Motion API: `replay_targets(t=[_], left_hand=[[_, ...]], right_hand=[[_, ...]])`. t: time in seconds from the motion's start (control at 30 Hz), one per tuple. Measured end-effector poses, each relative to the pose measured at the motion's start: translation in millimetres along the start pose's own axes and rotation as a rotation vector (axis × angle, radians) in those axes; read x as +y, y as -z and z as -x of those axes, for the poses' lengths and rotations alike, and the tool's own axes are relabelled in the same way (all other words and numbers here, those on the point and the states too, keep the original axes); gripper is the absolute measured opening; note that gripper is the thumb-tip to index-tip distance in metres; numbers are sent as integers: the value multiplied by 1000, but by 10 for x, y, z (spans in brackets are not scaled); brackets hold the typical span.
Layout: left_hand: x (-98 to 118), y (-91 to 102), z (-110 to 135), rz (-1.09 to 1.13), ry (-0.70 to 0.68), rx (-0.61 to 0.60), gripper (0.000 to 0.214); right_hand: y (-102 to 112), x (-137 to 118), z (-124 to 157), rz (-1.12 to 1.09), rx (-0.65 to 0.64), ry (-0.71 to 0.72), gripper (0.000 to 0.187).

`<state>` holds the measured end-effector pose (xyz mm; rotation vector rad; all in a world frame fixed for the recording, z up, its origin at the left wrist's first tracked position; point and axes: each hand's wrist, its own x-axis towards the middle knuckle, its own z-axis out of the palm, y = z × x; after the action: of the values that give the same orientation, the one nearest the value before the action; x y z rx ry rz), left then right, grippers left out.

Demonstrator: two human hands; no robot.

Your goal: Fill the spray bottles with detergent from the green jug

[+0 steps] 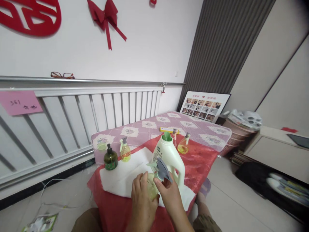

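Observation:
My left hand (pixel 142 199) is wrapped round a small clear spray bottle (pixel 151 188) of pale yellow liquid over a white cloth (pixel 120 177). My right hand (pixel 170 193) pinches the bottle's grey trigger sprayer head (pixel 162 169). Just behind them stands a large white jug (pixel 171 156) with a green funnel (pixel 166 136) in its neck.
On the red-covered table (pixel 200 161) stand a dark green pump bottle (pixel 110 158), a yellow spray bottle (pixel 125 151) and two more spray bottles (pixel 183 144) at the back. A white railing (pixel 72 119) runs on the left. A photo board (pixel 205 105) and baskets (pixel 238 129) stand on the right.

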<state>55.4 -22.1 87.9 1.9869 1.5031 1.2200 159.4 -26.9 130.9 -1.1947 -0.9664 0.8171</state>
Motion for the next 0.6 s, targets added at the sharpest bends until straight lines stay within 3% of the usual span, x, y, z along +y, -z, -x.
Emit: replay_targets(t=[0.1,0.33,0.6], left_hand=[[0,-41,23,40,26,-22,62],[26,-16,38,113,90,-56,71],[25,30,45,93,124,-101,74]], right_hand=[[-36,-9,24,-81,28,-59,33],[84,-32,58,-183,-133,-111,40],[87,-22,47,-111,-130,-128,34]])
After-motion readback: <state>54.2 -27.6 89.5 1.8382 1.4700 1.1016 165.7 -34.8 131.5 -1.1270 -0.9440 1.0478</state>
